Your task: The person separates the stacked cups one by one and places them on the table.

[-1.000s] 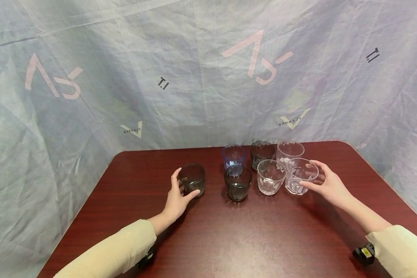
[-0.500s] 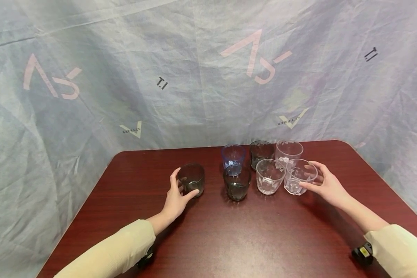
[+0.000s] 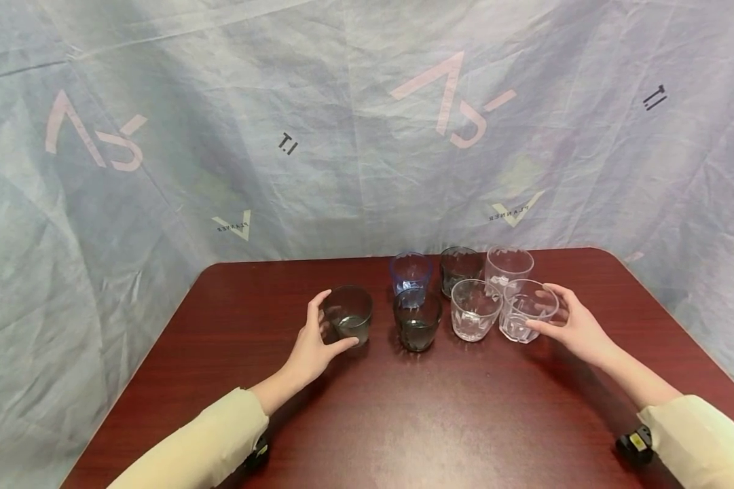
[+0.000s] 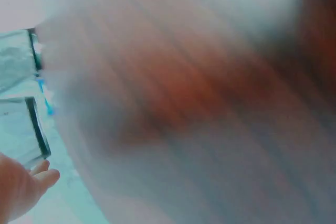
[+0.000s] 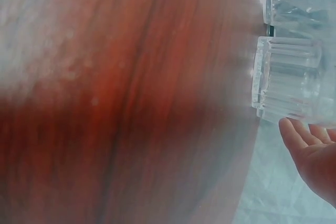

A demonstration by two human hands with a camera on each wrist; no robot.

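Note:
My left hand (image 3: 308, 350) grips a dark tinted glass (image 3: 353, 314) between thumb and fingers, at the left end of the group. In the left wrist view that glass (image 4: 18, 129) shows only at the left edge. On the other side, my right hand (image 3: 582, 333) holds a clear faceted glass (image 3: 519, 319) by its right side, thumb in front. The right wrist view has this glass (image 5: 286, 77) with its base close to the tabletop. Between the two held glasses stand a second dark glass (image 3: 418, 322) and a clear tumbler (image 3: 473, 312), both upright.
Behind them is a back row: a blue glass (image 3: 411, 275), a dark glass (image 3: 460, 268) and a clear glass (image 3: 510, 265). All stand on a reddish-brown wooden table (image 3: 440, 421). A grey printed cloth (image 3: 318, 204) hangs behind the table's far edge.
My left hand has moved slightly right with the dark glass, nearer the other dark one. The clear glass in my right hand has shifted a little left; the other glasses stay put.

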